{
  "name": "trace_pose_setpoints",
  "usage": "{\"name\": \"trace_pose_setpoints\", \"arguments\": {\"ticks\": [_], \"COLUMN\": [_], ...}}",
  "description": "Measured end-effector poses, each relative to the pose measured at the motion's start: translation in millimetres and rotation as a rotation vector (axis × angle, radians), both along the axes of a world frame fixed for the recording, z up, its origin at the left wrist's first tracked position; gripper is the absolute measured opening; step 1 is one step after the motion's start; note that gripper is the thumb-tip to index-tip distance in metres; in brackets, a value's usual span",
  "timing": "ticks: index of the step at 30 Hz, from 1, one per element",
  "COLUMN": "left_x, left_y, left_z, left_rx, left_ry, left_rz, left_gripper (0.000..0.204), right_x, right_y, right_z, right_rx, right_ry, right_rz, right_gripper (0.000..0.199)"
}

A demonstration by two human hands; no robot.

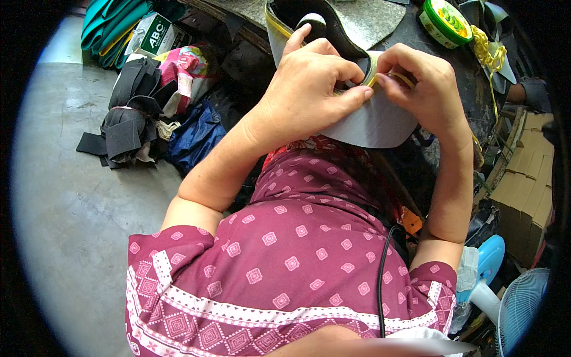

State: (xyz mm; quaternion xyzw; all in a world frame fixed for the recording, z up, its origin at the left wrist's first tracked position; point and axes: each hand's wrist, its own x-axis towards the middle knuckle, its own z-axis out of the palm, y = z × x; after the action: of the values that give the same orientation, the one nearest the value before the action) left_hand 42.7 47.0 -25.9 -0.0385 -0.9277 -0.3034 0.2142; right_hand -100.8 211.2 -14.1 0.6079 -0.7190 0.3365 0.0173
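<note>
My left hand [312, 83] and my right hand [416, 83] both grip a grey shoe upper piece [375, 128] with a black inner part [321, 21] and a yellow edge strip [386, 77]. The thumbs and forefingers of both hands pinch the yellow strip against the grey piece's rim, close together. The piece is held over the edge of a dark worktable [464, 77], above my lap in a maroon patterned shirt [297, 256].
A green round tin [445, 21] and loose yellow strip [491, 53] lie on the table. Black fabric bundles [128, 119], a blue bag [193, 134] and green sheets [110, 24] sit on the concrete floor at left. Cardboard boxes [526, 178] and a blue fan [523, 297] stand at right.
</note>
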Motion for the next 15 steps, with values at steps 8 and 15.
{"name": "trace_pose_setpoints", "arguments": {"ticks": [8, 15], "left_x": [-1.4, -1.7], "left_y": [-7.9, -8.2], "left_z": [-4.4, -2.0], "left_rx": [0.021, 0.027], "left_ry": [-0.030, -0.142], "left_rz": [-0.047, -0.036], "left_gripper": [0.019, 0.024], "right_x": [-6.3, -4.8], "right_y": [-2.5, 2.2], "right_z": [-3.3, 2.8], "right_rx": [0.061, 0.128], "right_ry": [-0.181, -0.290], "right_rz": [-0.007, 0.063], "right_gripper": [0.033, 0.032]}}
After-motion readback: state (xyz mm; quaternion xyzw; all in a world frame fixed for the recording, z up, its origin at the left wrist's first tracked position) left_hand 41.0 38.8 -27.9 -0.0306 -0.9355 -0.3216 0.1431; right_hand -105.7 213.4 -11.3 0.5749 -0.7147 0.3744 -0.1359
